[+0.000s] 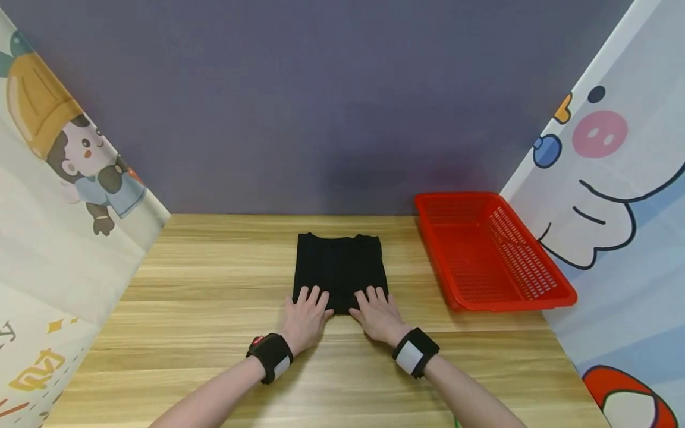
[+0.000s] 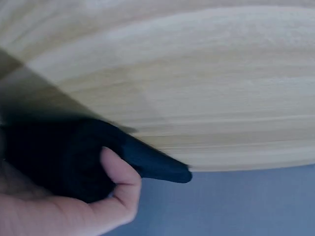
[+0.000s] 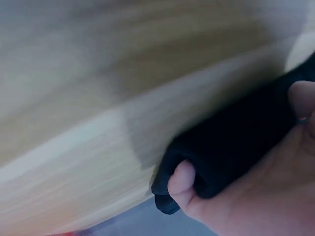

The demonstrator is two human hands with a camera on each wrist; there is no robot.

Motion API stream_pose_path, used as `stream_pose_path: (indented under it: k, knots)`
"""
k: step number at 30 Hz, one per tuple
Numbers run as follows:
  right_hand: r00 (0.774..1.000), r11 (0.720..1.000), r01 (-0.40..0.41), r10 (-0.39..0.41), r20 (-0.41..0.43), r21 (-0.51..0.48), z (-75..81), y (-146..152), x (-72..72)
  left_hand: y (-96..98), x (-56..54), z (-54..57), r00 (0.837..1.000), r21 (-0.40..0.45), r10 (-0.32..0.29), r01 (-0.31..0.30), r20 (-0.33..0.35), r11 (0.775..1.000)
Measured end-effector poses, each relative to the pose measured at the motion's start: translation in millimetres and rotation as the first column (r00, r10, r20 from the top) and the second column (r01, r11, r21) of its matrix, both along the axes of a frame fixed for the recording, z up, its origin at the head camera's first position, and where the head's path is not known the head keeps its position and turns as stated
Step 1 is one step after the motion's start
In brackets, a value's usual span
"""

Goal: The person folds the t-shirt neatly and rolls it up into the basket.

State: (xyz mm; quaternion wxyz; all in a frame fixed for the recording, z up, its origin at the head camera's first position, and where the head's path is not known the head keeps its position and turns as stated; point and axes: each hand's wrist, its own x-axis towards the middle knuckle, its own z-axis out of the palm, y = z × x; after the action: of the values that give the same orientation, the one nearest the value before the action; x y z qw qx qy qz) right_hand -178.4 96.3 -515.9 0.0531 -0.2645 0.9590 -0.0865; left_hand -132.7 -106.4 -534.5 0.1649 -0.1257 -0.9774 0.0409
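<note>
A black shirt (image 1: 340,261) lies folded into a rectangle on the wooden table, its neckline at the far side. At its near left corner my left hand (image 1: 305,318) grips the cloth, fingers over the top and thumb at the near edge. My right hand (image 1: 379,315) holds the near right corner in the same way. In the left wrist view, a bent finger (image 2: 120,177) hooks against the thick folded end of the shirt (image 2: 44,152). The right wrist view has a fingertip (image 3: 182,178) tucked into the shirt's looped side fold (image 3: 236,142).
A red plastic basket (image 1: 440,261) with slotted sides stands at the right of the wooden table (image 1: 214,267). A grey-purple panel (image 1: 267,107) rises behind the table. Cartoon-printed sheets (image 1: 53,249) flank it on both sides. Both wrists wear black straps (image 1: 271,356).
</note>
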Motion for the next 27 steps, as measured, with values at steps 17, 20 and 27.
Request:
stream_pose_path:
  k: [17,20,27]
  knots:
    - [0.979,1.000,-0.022,0.022,-0.202,0.002,-11.0,-2,0.4,-4.3,-17.0,9.9,0.983,0.127,-0.005,-0.019,0.182,0.992]
    - [0.985,0.998,-0.068,0.063,-0.159,-0.020,-8.3,0,-7.2,-5.0,-13.4,7.9,0.992,0.086,0.000,-0.011,0.125,0.996]
    - [0.991,0.991,-0.132,0.132,0.001,-0.006,5.9,3,-19.5,-5.5,-1.6,-2.1,0.998,-0.120,-0.004,-0.004,-0.064,0.993]
